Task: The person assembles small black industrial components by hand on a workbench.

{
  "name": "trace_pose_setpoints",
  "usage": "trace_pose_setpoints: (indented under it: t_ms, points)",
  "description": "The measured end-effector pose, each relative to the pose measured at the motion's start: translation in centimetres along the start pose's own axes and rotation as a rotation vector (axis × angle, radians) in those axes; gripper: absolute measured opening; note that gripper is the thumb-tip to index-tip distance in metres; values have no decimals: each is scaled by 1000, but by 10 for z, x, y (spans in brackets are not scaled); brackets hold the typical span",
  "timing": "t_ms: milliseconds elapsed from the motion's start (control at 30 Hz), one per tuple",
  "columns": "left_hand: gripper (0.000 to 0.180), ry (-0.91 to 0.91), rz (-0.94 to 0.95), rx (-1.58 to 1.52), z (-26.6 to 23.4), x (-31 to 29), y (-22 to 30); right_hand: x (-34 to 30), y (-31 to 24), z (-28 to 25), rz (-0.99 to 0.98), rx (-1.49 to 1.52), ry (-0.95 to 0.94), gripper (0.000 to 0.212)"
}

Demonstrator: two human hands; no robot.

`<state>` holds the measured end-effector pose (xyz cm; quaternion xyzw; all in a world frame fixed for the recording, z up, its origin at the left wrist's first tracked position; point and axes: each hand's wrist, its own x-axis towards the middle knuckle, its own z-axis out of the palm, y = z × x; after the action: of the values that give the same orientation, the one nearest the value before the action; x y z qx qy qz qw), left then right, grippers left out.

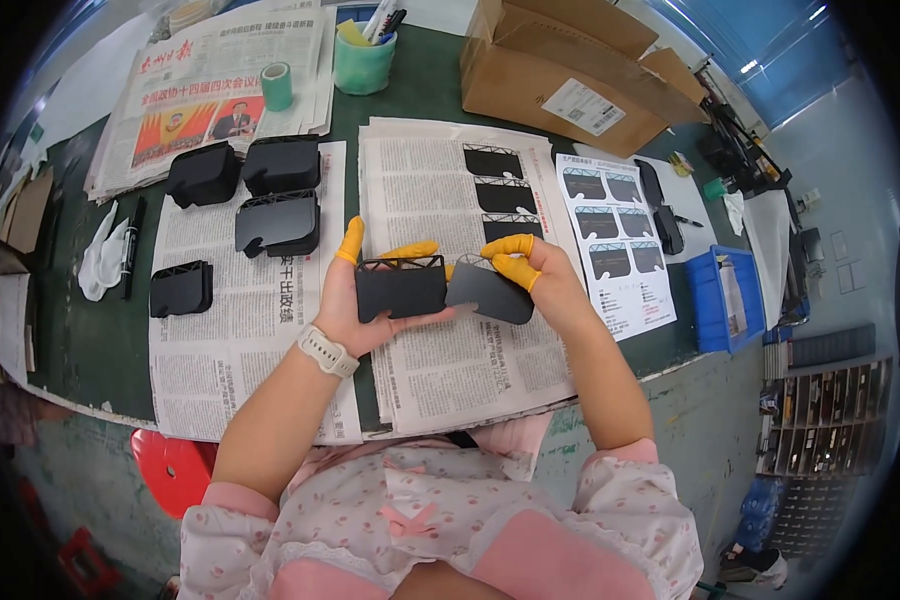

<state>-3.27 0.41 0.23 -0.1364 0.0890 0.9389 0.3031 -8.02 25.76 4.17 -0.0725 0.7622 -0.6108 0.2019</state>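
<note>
My left hand (345, 308), with yellow finger covers and a pale wristband, is closed round a black flat part (402, 290) with a notched lower edge and a lattice strip on top. Beside it, my right hand (548, 272), also in yellow finger covers, pinches a dark grey flat part (492, 291) by its upper right corner. The two parts are side by side above the newspaper (420, 375); whether they touch I cannot tell. Beyond the right hand, similar black parts (503, 196) lie in a column, the nearest partly hidden by the fingers.
Stacks of black parts (278, 224) stand on newspaper to the left. A printed sheet (625, 300) with part pictures lies right, next to a blue bin (725, 300). Farther back are a cardboard box (560, 75), a green pen cup (363, 68) and a tape roll (277, 87).
</note>
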Motion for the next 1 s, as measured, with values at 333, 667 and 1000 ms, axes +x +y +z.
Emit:
trace_pose_setpoints:
  t_ms: [333, 667, 1000]
  points:
    - [89, 89, 38, 22, -8, 1, -2, 7, -70, 24, -9, -901, -1, 30]
    - [85, -22, 45, -53, -10, -1, -1, 40, -137, 64, -243, -1340, -325, 29]
    - [91, -94, -23, -104, -10, -4, -2, 26, -131, 41, -829, -1001, -422, 23]
